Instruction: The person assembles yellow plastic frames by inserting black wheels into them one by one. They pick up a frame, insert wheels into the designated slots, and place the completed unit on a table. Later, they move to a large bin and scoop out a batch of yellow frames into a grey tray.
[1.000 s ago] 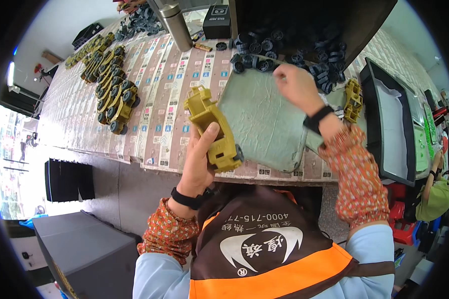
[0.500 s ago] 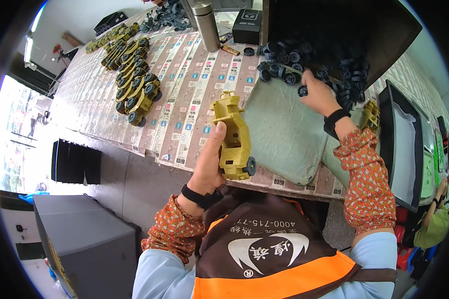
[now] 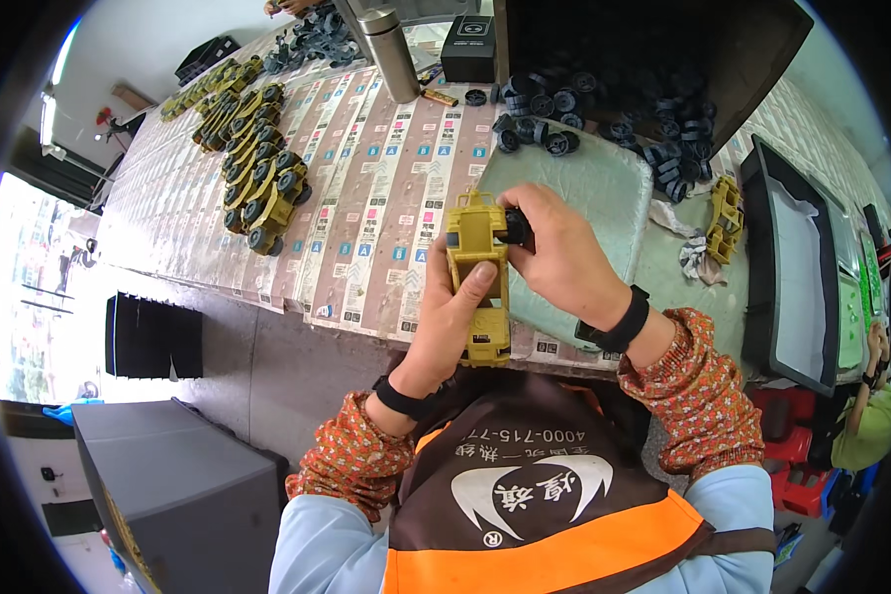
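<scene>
My left hand (image 3: 436,325) is wrapped around a yellow toy car body (image 3: 486,332), its thumb lying across the top. The body stands lengthwise in front of me over the table edge. At its far right corner, my right hand (image 3: 572,259) pinches a black toy wheel (image 3: 516,227) against the side. Whether the wheel sits on its axle is hidden by the fingers. A bit of dark wheel shows at the body's far left side. Just beyond my hands lies a pale green padded mat (image 3: 604,188).
Loose black wheels (image 3: 668,129) spill from a dark box (image 3: 653,49) at the back. Rows of yellow toy cars (image 3: 259,188) stand at left. A steel flask (image 3: 390,57), a small black box (image 3: 468,49), another yellow body (image 3: 725,223) and a black tray (image 3: 757,257) surround the workspace.
My right hand has come from the wheel pile to the car body with a wheel. The body has been turned, and my left thumb now presses on its top.
</scene>
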The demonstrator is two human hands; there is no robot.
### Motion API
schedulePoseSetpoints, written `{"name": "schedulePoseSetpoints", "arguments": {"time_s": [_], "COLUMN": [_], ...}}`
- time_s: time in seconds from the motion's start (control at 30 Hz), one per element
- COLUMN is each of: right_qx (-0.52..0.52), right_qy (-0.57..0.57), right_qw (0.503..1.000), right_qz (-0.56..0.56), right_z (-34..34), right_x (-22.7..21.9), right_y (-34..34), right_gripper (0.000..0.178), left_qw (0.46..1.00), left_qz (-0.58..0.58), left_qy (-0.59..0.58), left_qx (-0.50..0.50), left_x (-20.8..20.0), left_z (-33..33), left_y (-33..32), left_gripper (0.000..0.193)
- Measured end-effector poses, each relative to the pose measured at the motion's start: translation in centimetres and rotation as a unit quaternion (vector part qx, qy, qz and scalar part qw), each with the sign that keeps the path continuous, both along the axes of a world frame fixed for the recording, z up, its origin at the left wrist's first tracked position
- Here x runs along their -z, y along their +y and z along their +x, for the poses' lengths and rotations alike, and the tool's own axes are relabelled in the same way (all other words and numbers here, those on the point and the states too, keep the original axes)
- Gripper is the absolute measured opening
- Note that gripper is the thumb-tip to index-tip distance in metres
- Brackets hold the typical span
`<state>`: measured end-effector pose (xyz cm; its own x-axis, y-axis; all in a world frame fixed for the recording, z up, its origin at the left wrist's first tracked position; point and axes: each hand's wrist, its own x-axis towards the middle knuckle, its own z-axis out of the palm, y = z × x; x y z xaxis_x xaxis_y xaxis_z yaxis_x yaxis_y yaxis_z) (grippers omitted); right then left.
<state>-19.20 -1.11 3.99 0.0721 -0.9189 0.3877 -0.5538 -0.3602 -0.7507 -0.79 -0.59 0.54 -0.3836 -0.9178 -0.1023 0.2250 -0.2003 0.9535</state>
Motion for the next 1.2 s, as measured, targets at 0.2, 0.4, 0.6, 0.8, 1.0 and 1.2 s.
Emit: {"name": "schedulePoseSetpoints", "arguments": {"time_s": [0.2, 0.4, 0.6, 0.8, 1.0, 1.2], "right_qx": [0.004, 0.022, 0.029, 0.025, 0.028, 0.004], "right_qy": [0.041, 0.015, 0.005, -0.013, 0.018, -0.066], "right_qw": [0.998, 1.000, 1.000, 0.999, 0.999, 0.995], "right_qz": [-0.037, -0.005, -0.009, 0.020, -0.013, 0.081], "right_z": [0.2, 0.1, 0.1, 0.1, 0.2, 0.6], "right_x": [0.6, 0.9, 1.5, 1.6, 1.8, 0.8], "right_y": [0.7, 1.1, 1.2, 1.4, 1.6, 2.5], "right_gripper": [0.046, 0.044, 0.044, 0.044, 0.046, 0.042], "left_qw": [1.000, 1.000, 1.000, 1.000, 1.000, 0.999], "left_qz": [0.006, 0.006, -0.003, 0.006, -0.017, -0.044], "left_qy": [0.012, 0.012, 0.007, 0.003, -0.013, -0.024], "left_qx": [0.004, 0.006, -0.007, -0.012, 0.003, 0.005], "left_x": [0.3, 0.1, 0.2, 0.4, 0.6, 1.2], "left_z": [-0.2, -0.3, -0.4, -0.1, -0.2, -0.1], "left_y": [0.6, 0.7, 0.9, 0.6, 0.7, 0.7], "left_gripper": [0.059, 0.056, 0.058, 0.060, 0.057, 0.058]}}
